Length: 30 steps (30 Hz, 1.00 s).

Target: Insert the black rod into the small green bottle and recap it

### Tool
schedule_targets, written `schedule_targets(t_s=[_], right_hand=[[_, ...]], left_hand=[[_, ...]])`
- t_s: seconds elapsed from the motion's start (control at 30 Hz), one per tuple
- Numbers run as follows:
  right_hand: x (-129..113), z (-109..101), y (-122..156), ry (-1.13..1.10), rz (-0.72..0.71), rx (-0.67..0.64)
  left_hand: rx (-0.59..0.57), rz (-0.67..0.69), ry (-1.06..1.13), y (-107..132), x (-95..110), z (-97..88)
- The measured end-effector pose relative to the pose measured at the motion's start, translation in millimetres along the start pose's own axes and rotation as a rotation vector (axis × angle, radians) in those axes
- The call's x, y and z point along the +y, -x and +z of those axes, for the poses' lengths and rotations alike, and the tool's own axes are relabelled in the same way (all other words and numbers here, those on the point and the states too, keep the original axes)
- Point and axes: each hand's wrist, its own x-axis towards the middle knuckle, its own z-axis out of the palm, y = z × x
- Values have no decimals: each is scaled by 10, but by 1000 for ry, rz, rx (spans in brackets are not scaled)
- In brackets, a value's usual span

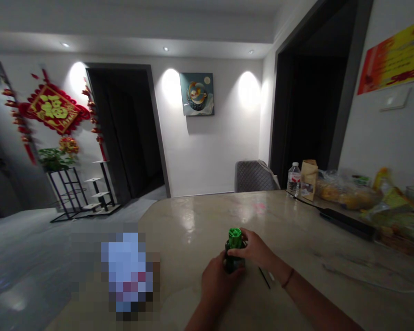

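Note:
A small dark container [234, 265] with a bright green ridged top [235, 235] stands upright on the table in front of me. My left hand [221, 278] is wrapped round its lower, dark part. At the green top, my right hand [253, 250] grips from the right with thumb and fingers. Much of the container is hidden behind the fingers, and its exact kind cannot be made out. Just right of it lie a thin black stick [264, 278] and a short whitish piece, partly by my right wrist.
A blurred-out bluish object [127, 271] is at the table's left edge. Along the right side are a water bottle [294, 179], a paper bag [309, 180], plastic bags of food [348, 192], a black power strip [347, 223] and a pale cable [372, 282]. A grey chair [255, 176] stands behind the table [193, 220].

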Motion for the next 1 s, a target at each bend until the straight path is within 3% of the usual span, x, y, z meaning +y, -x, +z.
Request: schedule_targets(t_s=[0.23,0.33,0.43,0.57,0.73,0.93,1.0], right_hand=[[-152,-376,114,-155,54,-188],[-229,-489,135,-445,125,-206],[-259,-451,136,-643,199,-154],[-205,-394,117,-575,239,-127],[-68,-483,72,-381,263,121],[13,-374,68,-470,206,-5],[52,-337,52,-421,193,21]], left_hand=[[-29,-27,25,-7,37,-30],[-26,-25,36,-9,39,-44],[-26,-6,46,-2,45,-59],[-28,-17,21,4,67,-76],[-28,-30,34,-20,55,-63],[-31,-12,67,-40,4,-30],[-32,-15,66,-34,8,-30]])
